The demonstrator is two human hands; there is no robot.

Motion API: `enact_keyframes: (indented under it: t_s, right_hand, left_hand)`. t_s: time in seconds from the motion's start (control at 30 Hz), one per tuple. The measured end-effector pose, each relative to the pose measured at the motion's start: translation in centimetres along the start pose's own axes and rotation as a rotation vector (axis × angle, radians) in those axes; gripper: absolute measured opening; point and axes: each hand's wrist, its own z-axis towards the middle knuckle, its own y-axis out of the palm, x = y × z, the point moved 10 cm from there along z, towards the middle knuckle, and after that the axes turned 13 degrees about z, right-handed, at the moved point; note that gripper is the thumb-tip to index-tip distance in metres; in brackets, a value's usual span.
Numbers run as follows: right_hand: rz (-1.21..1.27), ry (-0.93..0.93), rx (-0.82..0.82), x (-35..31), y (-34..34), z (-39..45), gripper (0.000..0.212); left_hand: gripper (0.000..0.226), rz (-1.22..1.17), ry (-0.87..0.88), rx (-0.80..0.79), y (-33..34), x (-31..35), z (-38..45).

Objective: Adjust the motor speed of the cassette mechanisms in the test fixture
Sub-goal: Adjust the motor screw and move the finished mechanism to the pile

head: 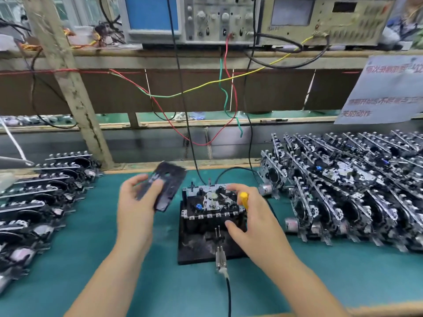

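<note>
A cassette mechanism [211, 202] sits on top of the black test fixture [196, 245] at the middle of the green mat. My right hand [254, 216] rests over the mechanism's right side and grips a yellow-handled screwdriver [244, 199], with the thumb by the fixture's front. My left hand [137, 202] holds a dark, motion-blurred cassette [164, 186] tilted in the air just left of the fixture. A metal probe clip [220, 257] with a black cable lies at the fixture's front.
Rows of cassette mechanisms [357, 186] fill the mat on the right, and another row [39, 197] lies on the left. An oscilloscope [190, 18] and a beige meter [327, 19] stand on the shelf behind. Coloured wires [229, 92] hang down to the fixture. A paper notice [386, 88] leans at right.
</note>
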Motion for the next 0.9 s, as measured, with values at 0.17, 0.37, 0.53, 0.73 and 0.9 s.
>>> enact_keyframes:
  t_s: [0.17,0.37,0.53,0.73,0.9]
  right_hand:
    - [-0.070,-0.019,-0.007,-0.6,0.0,0.8,0.041]
    - [-0.086,-0.011,-0.035,-0.9,-0.4,1.6,0.034]
    - [-0.028,-0.034,-0.031,-3.1,-1.7,3.0,0.045]
    - [0.177,-0.017,0.063,-6.6,-6.1,3.1,0.048]
    - [0.101,0.020,0.250,-5.7,-13.5,2.6,0.045]
  left_hand:
    - [0.032,0.365,-0.201,-0.199,-3.1,-5.7,-1.1]
    - [0.031,0.889,0.170,-0.295,-1.7,0.7,-4.5]
    - [0.041,0.354,0.010,-0.496,3.6,2.5,-7.9]
    - [0.066,0.392,0.228,-0.363,5.1,8.6,-7.6]
    - [0.066,0.440,0.246,-0.591,13.4,11.5,-9.2]
